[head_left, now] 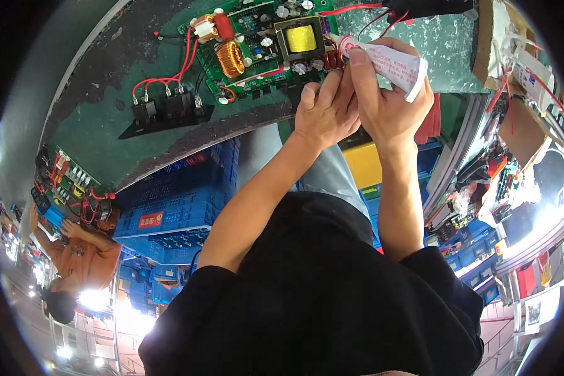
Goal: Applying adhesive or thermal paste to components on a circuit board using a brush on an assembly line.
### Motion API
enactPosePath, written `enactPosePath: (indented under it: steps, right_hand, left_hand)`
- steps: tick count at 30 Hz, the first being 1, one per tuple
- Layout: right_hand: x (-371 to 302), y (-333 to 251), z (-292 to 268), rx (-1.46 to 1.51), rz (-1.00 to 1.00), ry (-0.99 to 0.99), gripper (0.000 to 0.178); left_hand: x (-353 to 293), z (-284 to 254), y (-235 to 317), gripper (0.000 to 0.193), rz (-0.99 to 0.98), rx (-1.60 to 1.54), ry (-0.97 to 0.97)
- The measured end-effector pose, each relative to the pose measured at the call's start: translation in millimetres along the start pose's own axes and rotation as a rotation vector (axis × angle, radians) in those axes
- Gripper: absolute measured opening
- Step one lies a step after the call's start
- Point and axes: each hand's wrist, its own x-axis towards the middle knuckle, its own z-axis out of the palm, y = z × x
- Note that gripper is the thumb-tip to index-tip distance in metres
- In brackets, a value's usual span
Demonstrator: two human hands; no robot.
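Observation:
A white squeeze tube [391,67] with red print is in my right hand [391,109]. My fingers are wrapped round it, and its nozzle points left at the circuit board [257,81]. The tip is beside the yellow-wound transformer [301,39], near some copper wire coils. My left hand [326,113] is at the board's near right edge, fingers bent and close to my right hand. What its fingertips grip, if anything, is hidden. The green board also carries a copper toroid coil [230,59] and a red-and-white component [213,27].
Red wires run from the board to black sockets on a dark panel [166,116], on the worn green bench [100,100]. Below stand blue crates [169,200]. At left, a person in an orange-brown shirt [84,257] handles a blue part. Cardboard [482,44] is at right.

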Motion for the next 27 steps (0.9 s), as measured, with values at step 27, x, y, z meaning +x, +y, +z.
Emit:
enactPosePath:
  steps: [27]
  right_hand:
    - [3.4,1.4,-4.7,-0.022,-0.205,-0.121,0.037]
  left_hand:
    - [-2.7,1.9,1.5,0.056,0.001,0.069,-0.068]
